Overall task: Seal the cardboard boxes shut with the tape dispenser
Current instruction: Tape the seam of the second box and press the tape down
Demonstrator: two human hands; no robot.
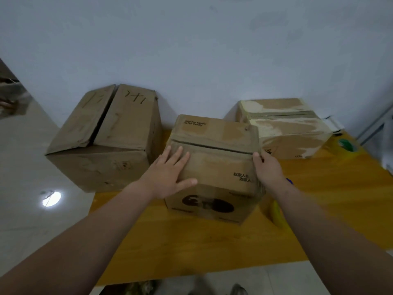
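Got the middle box (214, 167) sitting on the yellow desk (191, 241) right in front of me, left hand (168, 177) flat and open on the top flap, right hand (269, 167) wrapped on the side edge, so that grip's holding the box itself. Cardboard looks soft and worn, probably light, so I'd hold by the corners, not the saggy flaps.

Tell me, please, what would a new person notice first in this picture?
Both hands press on the middle cardboard box on the yellow table: the left hand flat on top, the right hand at its right edge. A bigger box with gaping flaps stands left; a taped box sits behind, right.
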